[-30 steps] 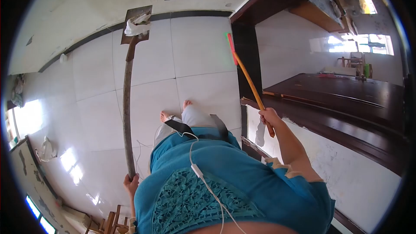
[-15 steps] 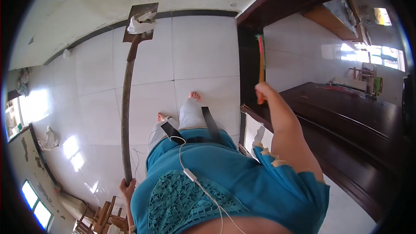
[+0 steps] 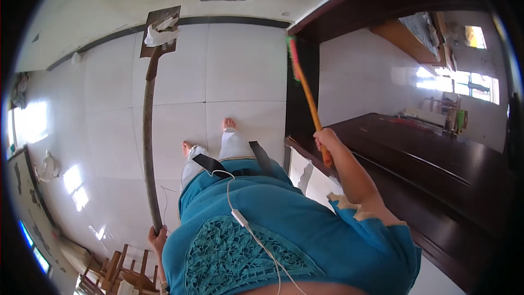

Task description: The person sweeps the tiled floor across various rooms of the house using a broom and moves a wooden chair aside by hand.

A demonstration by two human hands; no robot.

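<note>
My left hand (image 3: 158,236) is closed round the end of the long wooden handle of a shovel (image 3: 148,131). On its flat, rusty blade lies a crumpled white scrap (image 3: 160,34), perhaps paper or plastic, near the foot of the wall. In my right hand (image 3: 326,140) is the orange handle of a broom (image 3: 309,98), gripped near its lower end. The broom's red-and-green head is beside the dark door frame, with green bristles along its edge. Whether the bristles touch the frame or the floor I cannot tell.
A dark wooden door frame (image 3: 303,71) stands ahead to the right, with a dark glossy wooden surface (image 3: 415,153) below it. Wooden chairs (image 3: 123,267) are at the lower left. A white bag-like thing (image 3: 48,166) lies on the tiled floor (image 3: 169,93).
The broom has swung leftward and now slants across the door frame, its head up to the left. The whole view has shifted slightly. The shovel keeps its white scrap.
</note>
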